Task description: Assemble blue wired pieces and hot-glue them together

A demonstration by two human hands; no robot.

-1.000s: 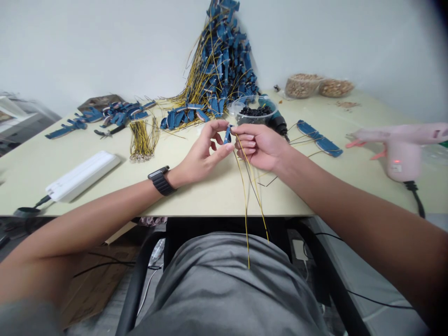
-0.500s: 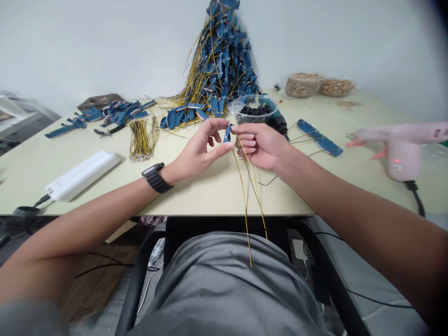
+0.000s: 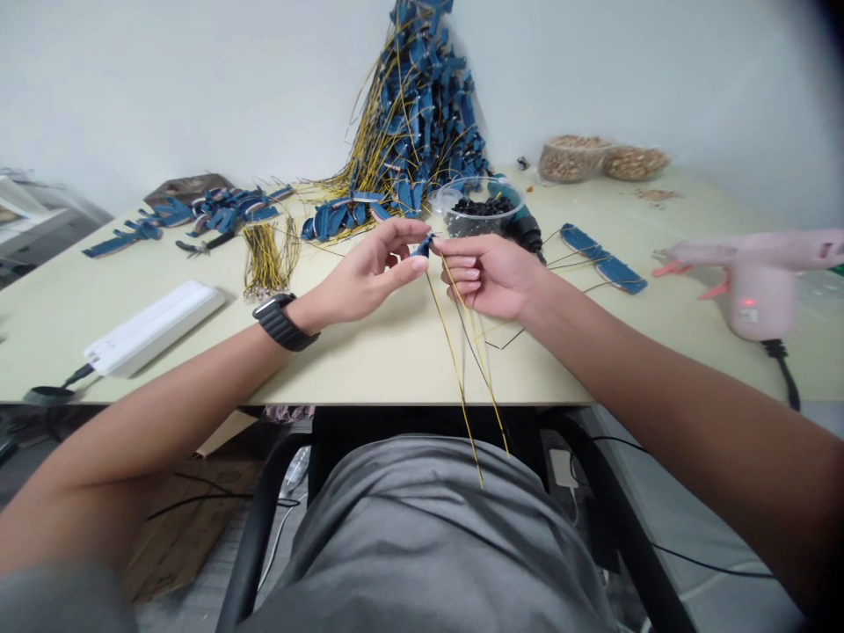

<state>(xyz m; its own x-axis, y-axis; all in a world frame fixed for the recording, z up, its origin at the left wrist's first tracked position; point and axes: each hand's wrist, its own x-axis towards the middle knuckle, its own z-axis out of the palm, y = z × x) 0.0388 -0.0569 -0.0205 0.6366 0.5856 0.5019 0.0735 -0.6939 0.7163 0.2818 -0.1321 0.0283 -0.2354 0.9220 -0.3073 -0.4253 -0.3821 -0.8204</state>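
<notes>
Between my hands, above the front of the table, is a small blue piece [image 3: 423,248] with thin yellow and black wires [image 3: 450,353] hanging from it over the table edge. My left hand [image 3: 367,274], a black watch on its wrist, pinches the piece between thumb and fingers. My right hand [image 3: 489,274] is closed, its thumb and forefinger pinching the wires right beside the piece. Its other fingers are curled in. The fingertips partly hide the blue piece.
A tall heap of wired blue pieces [image 3: 428,105] leans on the wall. Nearby are a tub of small black parts [image 3: 481,209], a wire bundle [image 3: 265,259], pliers [image 3: 206,244], a white box [image 3: 158,327], two joined blue pieces [image 3: 603,259] and a pink glue gun [image 3: 758,272].
My left hand has shifted slightly left and tilted the blue piece, less of which now shows. The wires' hanging ends have swung a little to the right. My right hand has barely moved.
</notes>
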